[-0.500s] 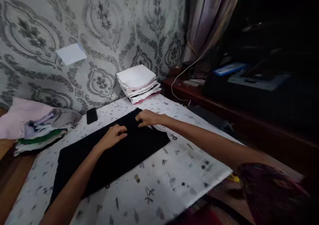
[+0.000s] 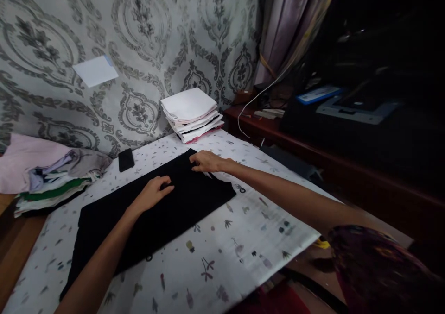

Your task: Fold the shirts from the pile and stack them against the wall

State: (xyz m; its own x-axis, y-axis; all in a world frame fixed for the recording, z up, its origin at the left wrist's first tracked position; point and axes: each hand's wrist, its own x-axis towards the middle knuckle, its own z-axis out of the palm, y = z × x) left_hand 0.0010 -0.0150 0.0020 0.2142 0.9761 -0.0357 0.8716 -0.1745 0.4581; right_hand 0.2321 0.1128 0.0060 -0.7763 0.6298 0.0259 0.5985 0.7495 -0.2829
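A black garment (image 2: 167, 216), folded lengthwise into a long flat shape, lies across the patterned white cover. My left hand (image 2: 155, 191) rests on its middle, thumb and forefinger apart, holding nothing. Near the garment's far right end, my right hand (image 2: 206, 161) has its fingers curled in with the thumb close below, pinching the fabric by its upper edge. A sliver of white cover shows through a gap in the fabric just below that hand.
A neat stack of folded white clothes (image 2: 189, 105) stands against the wall. Beside it to the left lies a black phone (image 2: 126, 160). A pile of mixed clothes (image 2: 52, 170) sits at far left. A white cable (image 2: 243, 112) hangs over the dark red ledge (image 2: 239, 116) on the right.
The view has shifted slightly. My right fingers have drawn a little closer together at the garment's edge. The left hand stays over the middle, and the garment lies much as before.
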